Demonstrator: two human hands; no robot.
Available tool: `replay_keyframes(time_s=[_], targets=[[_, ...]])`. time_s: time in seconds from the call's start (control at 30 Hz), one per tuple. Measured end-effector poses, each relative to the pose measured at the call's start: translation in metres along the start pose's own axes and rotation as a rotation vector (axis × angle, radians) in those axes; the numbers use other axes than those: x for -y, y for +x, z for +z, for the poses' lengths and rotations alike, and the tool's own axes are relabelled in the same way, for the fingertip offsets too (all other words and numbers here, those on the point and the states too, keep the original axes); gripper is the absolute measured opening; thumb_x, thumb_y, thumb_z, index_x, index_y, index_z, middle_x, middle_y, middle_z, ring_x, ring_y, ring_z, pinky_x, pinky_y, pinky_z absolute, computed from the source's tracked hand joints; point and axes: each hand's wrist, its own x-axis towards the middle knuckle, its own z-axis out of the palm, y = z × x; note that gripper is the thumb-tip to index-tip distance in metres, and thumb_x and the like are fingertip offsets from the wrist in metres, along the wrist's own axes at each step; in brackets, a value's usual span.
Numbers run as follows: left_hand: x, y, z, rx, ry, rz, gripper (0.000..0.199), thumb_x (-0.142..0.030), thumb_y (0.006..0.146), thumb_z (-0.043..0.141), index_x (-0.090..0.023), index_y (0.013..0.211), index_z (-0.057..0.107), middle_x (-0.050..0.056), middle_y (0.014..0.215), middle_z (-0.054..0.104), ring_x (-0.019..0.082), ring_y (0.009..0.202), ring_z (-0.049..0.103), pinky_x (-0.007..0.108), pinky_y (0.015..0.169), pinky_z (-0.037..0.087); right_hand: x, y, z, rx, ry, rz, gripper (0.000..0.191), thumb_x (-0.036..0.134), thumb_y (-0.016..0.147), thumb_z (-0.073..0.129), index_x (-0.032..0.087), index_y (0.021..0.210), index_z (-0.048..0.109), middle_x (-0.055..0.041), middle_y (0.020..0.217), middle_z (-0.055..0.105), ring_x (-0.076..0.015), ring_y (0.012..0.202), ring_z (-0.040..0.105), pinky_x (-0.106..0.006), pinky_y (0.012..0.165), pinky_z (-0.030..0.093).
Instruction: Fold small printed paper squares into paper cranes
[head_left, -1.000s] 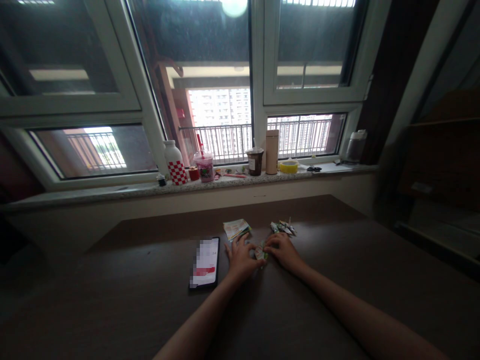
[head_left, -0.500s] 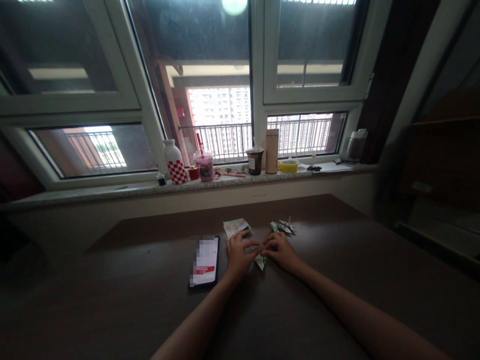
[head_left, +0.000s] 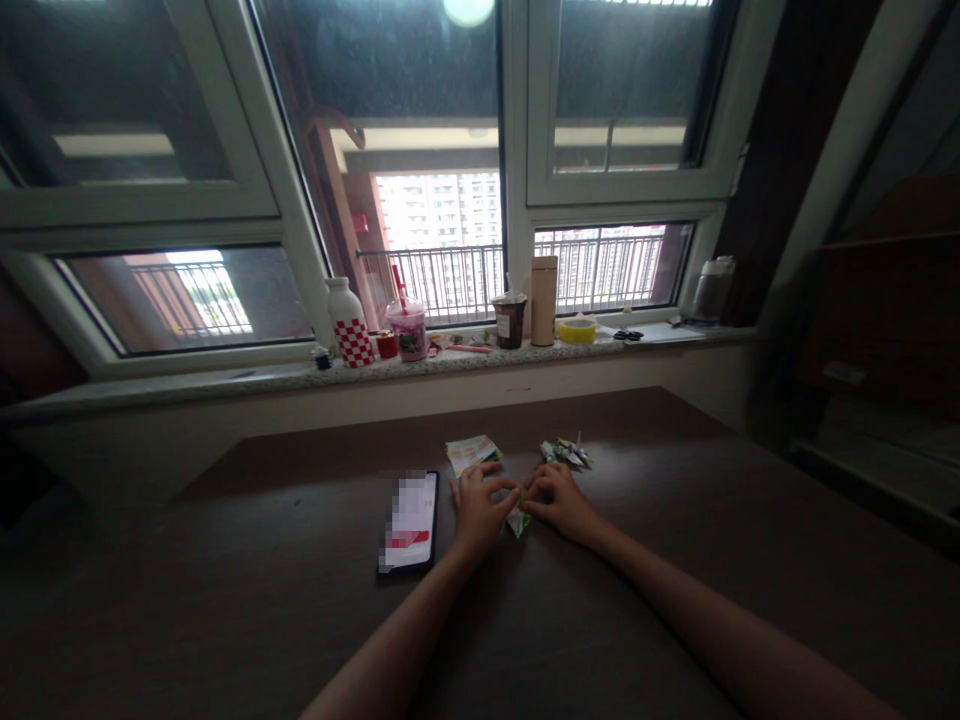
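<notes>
a small folded green-and-white printed paper piece (head_left: 517, 523) lies on the dark brown wooden desk (head_left: 300, 630), between the hands. the right hand (head_left: 527, 500) pinches its upper edge; the left hand (head_left: 512, 500) touches there too, but whether its thumb and finger close on it i cannot tell. an uneven pull could tear the paper or spring its folds. the left fingers, spread near the flat stack of pale printed sheets (head_left: 469, 452), might nudge it; right knuckles could scatter the loose heap of folded paper pieces (head_left: 566, 456).
</notes>
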Motion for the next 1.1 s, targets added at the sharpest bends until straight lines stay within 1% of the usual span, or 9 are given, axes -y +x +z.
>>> replay_keyframes(time_s=[0.13,0.3,0.37,0.43,0.53,0.67,0.8,0.93,1.1], targets=[[0.001,0.0,0.0,0.01,0.009,-0.003,0.012,-0.031,0.082,0.065,-0.03,0.082,0.077,0.003,0.127,0.061,0.029,0.13,0.043,0.063,0.115,0.006,0.0,-0.001,0.001,-0.012,-0.01,0.004,0.014,0.031,0.074,0.077,0.021,0.067,0.071,-0.0054,0.097,0.065,-0.0238,0.106,0.049,-0.038,0.099,0.037],[0.001,0.0,-0.003,0.046,0.0,0.006,0.008,-0.032,0.076,0.073,-0.032,0.082,0.077,0.003,0.131,0.059,0.031,0.133,0.039,0.064,0.114,0.008,-0.002,-0.002,0.002,-0.024,0.001,-0.014,0.017,0.036,0.076,0.075,0.021,0.068,0.072,-0.0061,0.096,0.065,-0.0241,0.106,0.049,-0.039,0.099,0.037],[0.001,0.001,-0.003,0.038,-0.001,0.001,0.005,-0.031,0.075,0.074,-0.031,0.08,0.076,0.003,0.13,0.059,0.031,0.132,0.04,0.064,0.114,0.009,-0.003,-0.001,0.002,-0.018,0.007,-0.014,0.016,0.036,0.074,0.077,0.022,0.069,0.073,-0.0059,0.097,0.065,-0.0242,0.106,0.049,-0.039,0.1,0.037],[0.002,0.001,-0.003,0.027,-0.005,0.001,0.004,-0.031,0.076,0.073,-0.029,0.079,0.076,0.003,0.129,0.06,0.03,0.131,0.041,0.063,0.115,0.01,-0.004,0.0,0.001,-0.014,0.017,-0.012,0.012,0.034,0.073,0.078,0.023,0.075,0.075,-0.0056,0.098,0.065,-0.0242,0.108,0.05,-0.039,0.101,0.036],[0.004,0.002,-0.001,0.017,-0.01,0.001,0.006,-0.032,0.077,0.072,-0.028,0.08,0.075,0.003,0.129,0.06,0.029,0.13,0.043,0.06,0.115,0.013,-0.007,0.001,0.001,-0.026,0.031,-0.023,0.009,0.03,0.076,0.076,0.024,0.082,0.075,-0.0051,0.1,0.066,-0.0237,0.109,0.05,-0.039,0.102,0.035],[0.004,0.002,-0.001,0.042,-0.004,-0.001,0.006,-0.032,0.078,0.071,-0.027,0.08,0.075,0.004,0.13,0.059,0.029,0.131,0.041,0.061,0.114,0.013,-0.007,0.0,0.002,-0.038,0.016,-0.045,0.009,0.031,0.08,0.072,0.023,0.081,0.073,-0.0051,0.099,0.066,-0.0234,0.108,0.049,-0.039,0.101,0.035],[0.0,0.001,-0.003,0.067,-0.004,0.003,0.006,-0.032,0.077,0.071,-0.028,0.079,0.075,0.003,0.133,0.057,0.03,0.132,0.039,0.063,0.114,0.011,-0.003,0.0,0.001,-0.023,0.014,-0.043,0.009,0.031,0.08,0.071,0.023,0.079,0.073,-0.0047,0.095,0.063,-0.0233,0.106,0.049,-0.039,0.101,0.036],[-0.001,0.001,-0.002,0.036,-0.01,-0.012,0.007,-0.031,0.08,0.067,-0.029,0.081,0.074,0.002,0.133,0.058,0.029,0.132,0.039,0.062,0.114,0.011,-0.001,0.0,0.002,-0.013,0.003,-0.022,0.01,0.034,0.08,0.072,0.024,0.081,0.074,-0.0045,0.095,0.063,-0.0238,0.106,0.048,-0.04,0.101,0.036],[0.005,0.003,0.0,-0.023,-0.032,-0.031,0.011,-0.03,0.082,0.064,-0.029,0.087,0.073,0.001,0.129,0.061,0.027,0.129,0.043,0.057,0.114,0.015,0.003,-0.002,0.002,0.001,-0.036,-0.042,0.006,0.03,0.078,0.073,0.024,0.079,0.073,-0.0048,0.1,0.064,-0.0241,0.108,0.047,-0.04,0.102,0.035]])
